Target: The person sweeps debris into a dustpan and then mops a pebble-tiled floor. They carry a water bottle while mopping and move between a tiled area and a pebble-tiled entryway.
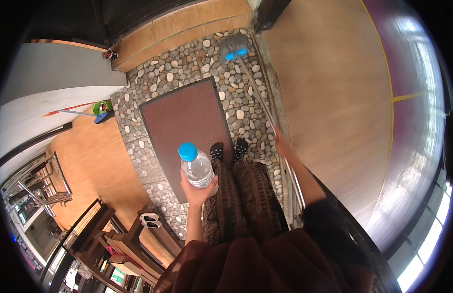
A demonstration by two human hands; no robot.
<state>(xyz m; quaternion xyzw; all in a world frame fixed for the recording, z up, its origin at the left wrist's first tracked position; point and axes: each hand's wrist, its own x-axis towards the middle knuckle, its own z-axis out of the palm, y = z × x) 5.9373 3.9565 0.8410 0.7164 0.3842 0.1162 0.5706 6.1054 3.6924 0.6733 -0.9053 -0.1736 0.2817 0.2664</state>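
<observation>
A clear plastic bottle [198, 169] with a blue cap stands upright in my left hand [198, 190], whose fingers wrap its sides. My right hand [284, 144] is closed around the metal handle of a mop [257, 91]. The mop's grey strands and blue head rest on the pebbled floor [170, 77] ahead of me, near a low ledge at the right. Between the pebbles and my feet lies a reddish-brown doormat [182, 117] with a dark border; one socked foot is at its right edge, the other beside it.
A wooden step [153, 36] crosses the far side. At the left, a green dustpan or bin [102, 107] and a blue tool stand by the wall. Pale shoes [150, 220] sit on a wooden rack at the lower left. Beyond the right ledge stretches a tan floor [332, 91] with yellow lines.
</observation>
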